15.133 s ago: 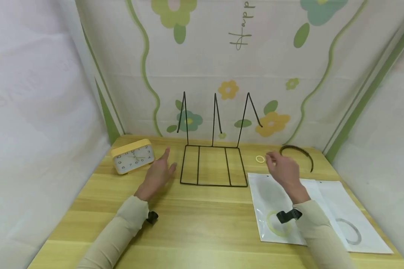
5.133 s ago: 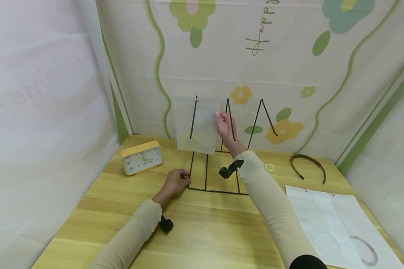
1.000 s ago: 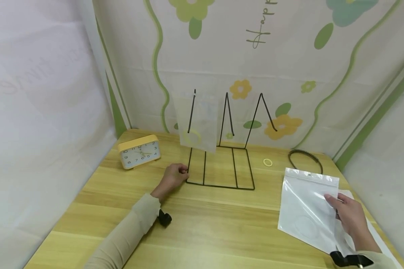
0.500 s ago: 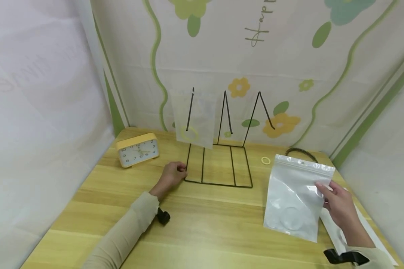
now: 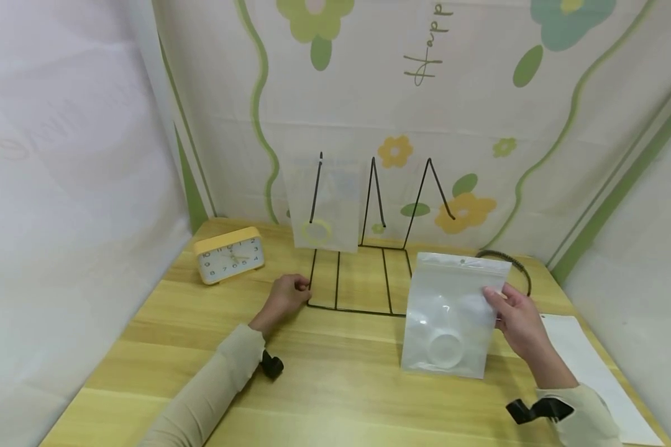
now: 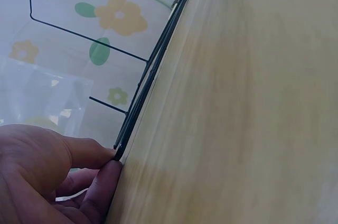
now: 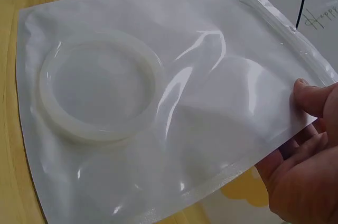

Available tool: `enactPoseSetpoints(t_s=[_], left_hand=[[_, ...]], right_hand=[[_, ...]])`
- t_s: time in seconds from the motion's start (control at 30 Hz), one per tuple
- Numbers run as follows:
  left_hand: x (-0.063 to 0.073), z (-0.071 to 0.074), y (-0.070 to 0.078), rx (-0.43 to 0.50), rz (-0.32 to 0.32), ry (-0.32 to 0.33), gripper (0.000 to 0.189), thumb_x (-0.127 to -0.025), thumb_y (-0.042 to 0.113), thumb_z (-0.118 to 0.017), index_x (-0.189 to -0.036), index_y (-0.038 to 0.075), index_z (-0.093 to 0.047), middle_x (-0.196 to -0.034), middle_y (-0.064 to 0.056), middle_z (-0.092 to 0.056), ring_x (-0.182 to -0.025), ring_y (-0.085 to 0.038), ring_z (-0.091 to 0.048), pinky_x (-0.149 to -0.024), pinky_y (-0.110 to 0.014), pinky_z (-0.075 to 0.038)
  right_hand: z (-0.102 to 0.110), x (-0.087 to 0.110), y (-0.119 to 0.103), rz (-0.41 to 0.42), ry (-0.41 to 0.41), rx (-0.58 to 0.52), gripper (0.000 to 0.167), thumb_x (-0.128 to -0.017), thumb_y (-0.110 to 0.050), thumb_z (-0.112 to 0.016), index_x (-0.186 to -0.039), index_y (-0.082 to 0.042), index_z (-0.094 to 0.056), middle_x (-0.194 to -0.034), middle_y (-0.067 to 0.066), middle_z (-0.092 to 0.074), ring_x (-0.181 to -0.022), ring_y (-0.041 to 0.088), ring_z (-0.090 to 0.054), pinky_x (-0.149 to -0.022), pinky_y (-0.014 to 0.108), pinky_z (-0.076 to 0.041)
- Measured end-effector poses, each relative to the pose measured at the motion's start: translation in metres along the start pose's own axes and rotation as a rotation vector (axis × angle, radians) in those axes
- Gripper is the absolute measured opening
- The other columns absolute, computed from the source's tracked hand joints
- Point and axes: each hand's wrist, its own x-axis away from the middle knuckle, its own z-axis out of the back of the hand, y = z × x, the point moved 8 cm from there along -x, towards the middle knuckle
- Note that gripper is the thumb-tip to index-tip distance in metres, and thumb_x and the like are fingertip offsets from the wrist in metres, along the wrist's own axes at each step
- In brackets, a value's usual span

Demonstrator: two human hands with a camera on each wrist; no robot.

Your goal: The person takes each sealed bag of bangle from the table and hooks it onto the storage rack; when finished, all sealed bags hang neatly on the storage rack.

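My left hand (image 5: 284, 297) pinches the front left corner of a black wire display rack (image 5: 358, 310), its thumb and finger on the base wire in the left wrist view. In my right hand (image 5: 520, 316) is a white zip bag (image 5: 470, 298), gripped by its right edge near the top. A pale ring-shaped bangle (image 7: 100, 132) shows through the bag's lower part. The bag is held upright in front of the rack's right side and covers part of its base. From the rack's left hook hangs another zip bag (image 5: 338, 205) with a yellowish ring inside.
A yellow alarm clock (image 5: 229, 257) stands at the left. Behind the held bag and right hand lies a dark coiled headband (image 5: 524, 270), partly hidden. Another white bag (image 5: 593, 379) lies at the right. The rack's middle and right hooks carry nothing.
About five seconds ago the right hand was at the bag on the left hook. Since then it has lifted another bag from the right and moved it left, now hiding the small yellow ring.
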Motion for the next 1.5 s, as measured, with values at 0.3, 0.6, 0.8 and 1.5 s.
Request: enactPoseSetpoints(t_s=[0.3, 0.6, 0.8, 1.5], left_hand=[[0.001, 0.000, 0.002, 0.011, 0.009, -0.001, 0.023, -0.085, 0.008, -0.074, -0.108, 0.003, -0.072, -0.092, -0.005, -0.070, -0.087, -0.019, -0.065, -0.078, -0.035, -0.054], [0.002, 0.000, 0.002, 0.011, -0.014, 0.002, 0.027, -0.085, 0.007, -0.073, -0.111, 0.001, -0.071, -0.092, -0.005, -0.070, -0.087, -0.018, -0.065, -0.078, -0.035, -0.055], [0.003, 0.001, 0.005, -0.001, -0.029, 0.009, 0.027, -0.085, 0.006, -0.074, -0.111, 0.000, -0.071, -0.092, -0.005, -0.071, -0.087, -0.019, -0.066, -0.078, -0.035, -0.055], [-0.001, 0.001, 0.003, -0.022, -0.027, 0.004, 0.023, -0.084, 0.006, -0.074, -0.106, 0.001, -0.072, -0.091, -0.006, -0.071, -0.084, -0.019, -0.064, -0.074, -0.033, -0.054]], right_hand=[[-0.046, -0.016, -0.014, 0.046, -0.105, -0.015, 0.024, -0.103, -0.013, -0.050, -0.121, -0.021, -0.063, -0.096, -0.003, -0.074, -0.084, 0.012, -0.070, -0.066, 0.030, -0.058], [-0.081, -0.020, -0.029, 0.109, -0.177, -0.046, 0.022, -0.103, -0.009, -0.048, -0.114, -0.018, -0.065, -0.089, -0.004, -0.073, -0.078, 0.009, -0.068, -0.062, 0.025, -0.056], [-0.103, -0.019, -0.041, 0.174, -0.229, -0.034, 0.024, -0.104, -0.008, -0.046, -0.118, -0.014, -0.064, -0.089, -0.002, -0.072, -0.076, 0.010, -0.068, -0.059, 0.025, -0.055], [-0.149, -0.028, -0.070, 0.279, -0.334, -0.115, 0.031, -0.105, -0.007, -0.040, -0.132, -0.008, -0.056, -0.107, 0.002, -0.071, -0.092, 0.015, -0.069, -0.072, 0.030, -0.058]])
